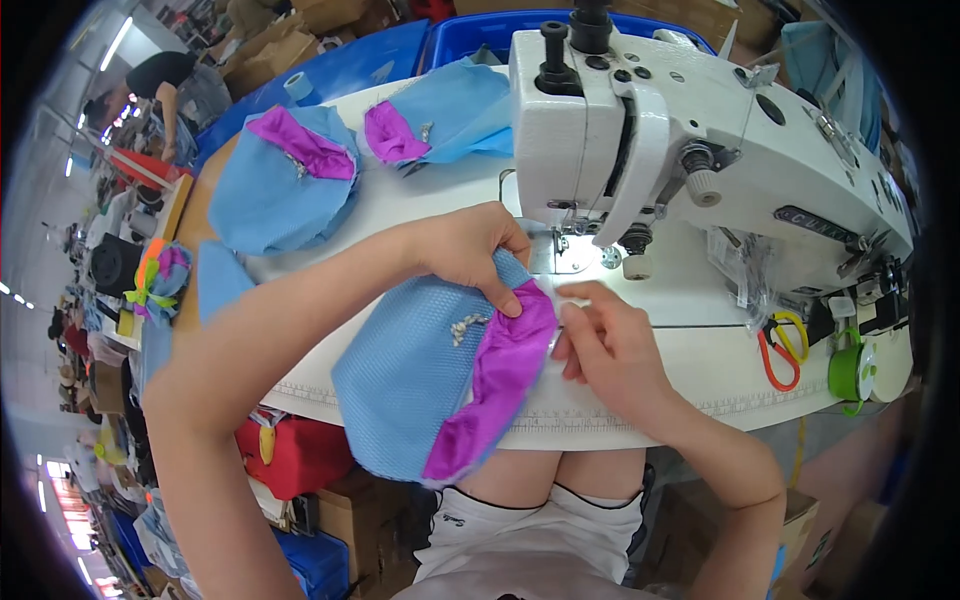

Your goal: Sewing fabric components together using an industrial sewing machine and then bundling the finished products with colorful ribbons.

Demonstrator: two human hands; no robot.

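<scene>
A light blue textured fabric piece with a shiny purple strip along its right side hangs over the table's front edge. A small grey-white beaded cord lies on its blue face. My left hand pinches its upper end, thumb on the purple strip. My right hand is at the strip's upper right edge, fingers curled with thumb against forefinger; what they pinch there is too small to make out. Just beyond both hands is the needle area of a white sewing machine.
Two similar blue and purple pieces lie at the back left of the white table. Scissors with red and yellow handles, a green tape measure-like reel and a clear plastic bag lie right. A blue bin stands behind.
</scene>
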